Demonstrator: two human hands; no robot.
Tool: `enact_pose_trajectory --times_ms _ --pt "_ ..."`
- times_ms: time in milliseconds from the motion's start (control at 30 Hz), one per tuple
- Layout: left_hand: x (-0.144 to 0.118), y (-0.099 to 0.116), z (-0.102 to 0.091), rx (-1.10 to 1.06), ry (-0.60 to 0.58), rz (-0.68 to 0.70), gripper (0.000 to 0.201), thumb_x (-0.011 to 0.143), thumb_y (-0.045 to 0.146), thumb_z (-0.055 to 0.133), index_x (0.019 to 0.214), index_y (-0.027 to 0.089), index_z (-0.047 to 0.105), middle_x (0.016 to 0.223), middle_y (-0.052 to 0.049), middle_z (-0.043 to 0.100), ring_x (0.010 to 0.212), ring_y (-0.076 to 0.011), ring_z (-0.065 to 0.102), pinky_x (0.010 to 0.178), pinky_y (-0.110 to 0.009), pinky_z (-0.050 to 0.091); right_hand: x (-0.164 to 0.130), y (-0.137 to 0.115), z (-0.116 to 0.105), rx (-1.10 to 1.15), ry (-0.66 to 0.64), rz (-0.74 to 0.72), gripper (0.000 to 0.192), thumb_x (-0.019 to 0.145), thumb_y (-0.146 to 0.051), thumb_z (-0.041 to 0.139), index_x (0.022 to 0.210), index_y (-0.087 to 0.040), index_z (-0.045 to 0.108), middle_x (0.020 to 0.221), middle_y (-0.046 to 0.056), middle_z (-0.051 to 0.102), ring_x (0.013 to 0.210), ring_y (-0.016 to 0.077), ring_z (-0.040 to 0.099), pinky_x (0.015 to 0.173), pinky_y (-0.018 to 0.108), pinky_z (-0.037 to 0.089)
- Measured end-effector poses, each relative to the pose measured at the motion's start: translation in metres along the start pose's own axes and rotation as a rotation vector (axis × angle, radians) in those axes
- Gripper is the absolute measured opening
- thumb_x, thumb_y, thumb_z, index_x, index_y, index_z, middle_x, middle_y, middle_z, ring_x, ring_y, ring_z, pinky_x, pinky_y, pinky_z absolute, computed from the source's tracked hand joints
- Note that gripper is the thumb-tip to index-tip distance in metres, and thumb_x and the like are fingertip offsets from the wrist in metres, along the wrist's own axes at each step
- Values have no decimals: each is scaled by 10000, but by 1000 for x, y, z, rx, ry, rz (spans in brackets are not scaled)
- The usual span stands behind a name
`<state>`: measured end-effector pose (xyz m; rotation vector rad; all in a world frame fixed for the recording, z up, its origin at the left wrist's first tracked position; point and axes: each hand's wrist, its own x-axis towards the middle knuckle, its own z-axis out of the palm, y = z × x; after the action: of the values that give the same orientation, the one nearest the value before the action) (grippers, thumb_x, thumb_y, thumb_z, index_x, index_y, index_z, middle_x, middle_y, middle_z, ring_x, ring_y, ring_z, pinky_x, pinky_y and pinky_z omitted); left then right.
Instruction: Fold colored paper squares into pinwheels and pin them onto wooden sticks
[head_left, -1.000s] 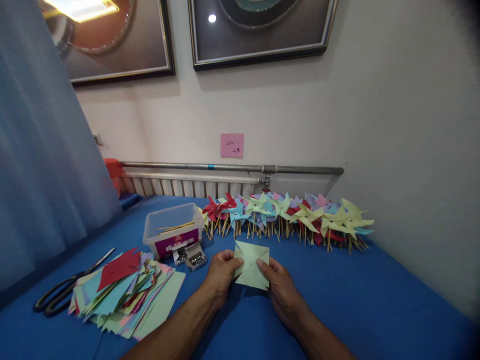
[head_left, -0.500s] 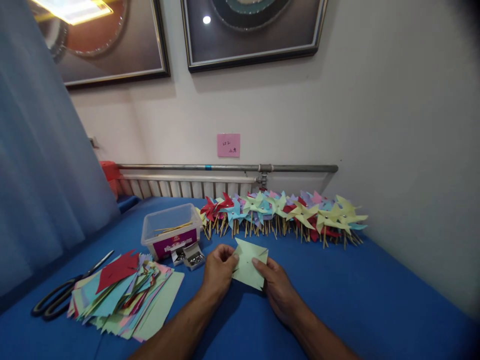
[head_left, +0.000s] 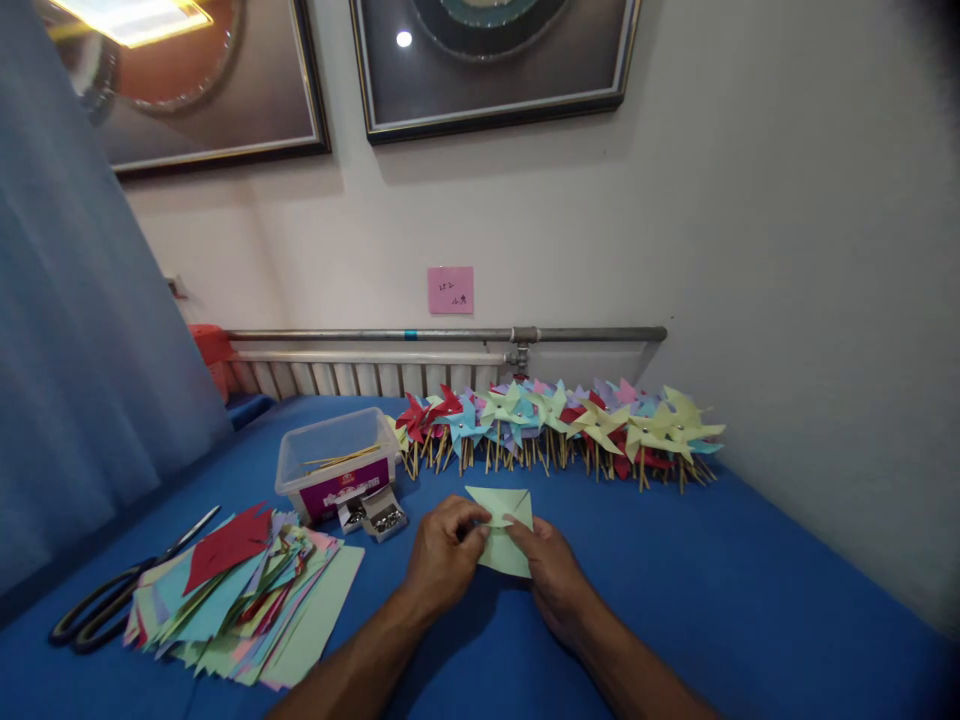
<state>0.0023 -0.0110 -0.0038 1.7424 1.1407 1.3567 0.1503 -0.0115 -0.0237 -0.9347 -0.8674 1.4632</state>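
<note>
A pale green square of paper (head_left: 506, 555), with slits cut in from its corners, is held up between my two hands above the blue cloth. My left hand (head_left: 448, 550) pinches a flap at the paper's left side, its fingertips bent in near the middle. On the right edge, my right hand (head_left: 551, 575) grips the sheet, thumb on the front and fingers hidden behind. Beyond the hands stand many finished paper pinwheels (head_left: 555, 415) on wooden sticks, in red, blue, green, yellow and purple.
A pile of coloured cut paper (head_left: 240, 600) lies at the left beside black-handled scissors (head_left: 112, 600). Behind it are a clear plastic tub (head_left: 337, 465) holding sticks and small boxes of metal pins (head_left: 385, 517). A radiator and pipe (head_left: 450, 335) run along the wall.
My left fingers have moved from the paper's left edge in toward its centre, drawing a flap inward. The right hand keeps its hold. The whole view has shifted slightly.
</note>
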Motion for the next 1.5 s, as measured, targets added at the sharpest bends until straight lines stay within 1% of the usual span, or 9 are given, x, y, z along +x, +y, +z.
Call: enact_pose_trajectory --times_ms 167,300,500,667,733,867,1067,1267,1500 --pt "0 1 -2 3 -13 38 206 763 101 644 845 213 797 888 -73 720 835 -213 642 772 -305 457 -1 -3 0 34 45 7 448 665 -568 823 784 -153 703 707 60 747 730 248 712 584 291 486" --pt "2 1 -5 15 -31 91 234 754 87 646 854 231 801 911 -77 731 897 -235 645 840 -332 460 -5 -7 2 45 -14 21 453 658 -528 850 861 -145 720 733 61 755 729 247 710 635 311 511" --pt "1 0 -6 -19 -50 49 256 720 86 681 865 253 811 946 -80 726 919 -250 632 894 -352 450 -7 -7 2 31 -31 -3 458 642 -428 872 974 -147 729 829 71 780 665 204 685 612 287 492" --pt "-1 5 -3 -87 -39 11 218 676 113 733 835 245 806 904 -74 716 887 -242 620 851 -329 456 0 2 -3 1 8 -30 448 623 -376 875 992 -164 735 865 76 791 727 247 719 649 319 530" --pt "0 5 -2 -85 -14 -39 191 686 165 746 859 224 800 861 -61 707 791 -209 601 759 -299 454 3 5 -5 -18 35 -51 451 626 -384 868 1001 -172 736 845 70 792 737 262 729 669 340 548" --pt "6 -1 -2 -185 52 -263 172 711 303 734 812 166 755 733 -33 680 630 -147 542 615 -257 405 7 5 -9 -87 84 -74 478 626 -411 863 1017 -166 736 803 68 791 737 284 741 705 380 575" --pt "11 -7 -3 -467 -46 -535 328 616 452 785 657 155 652 499 10 552 464 -117 466 507 -254 355 5 2 -8 -108 91 -73 445 663 -422 846 1005 -159 737 780 65 786 701 267 740 667 366 584" --pt "10 -4 -2 -479 -100 -545 355 542 418 856 662 145 663 477 17 554 424 -94 438 479 -239 300 4 4 -8 -106 71 -70 395 680 -408 825 990 -179 743 745 40 773 638 231 705 611 327 552" --pt "10 -6 -1 -403 -60 -544 302 532 371 833 620 155 640 477 33 540 431 -80 407 474 -232 273 0 4 -3 -77 38 -44 406 688 -452 832 951 -159 731 727 40 754 627 196 680 574 279 516"
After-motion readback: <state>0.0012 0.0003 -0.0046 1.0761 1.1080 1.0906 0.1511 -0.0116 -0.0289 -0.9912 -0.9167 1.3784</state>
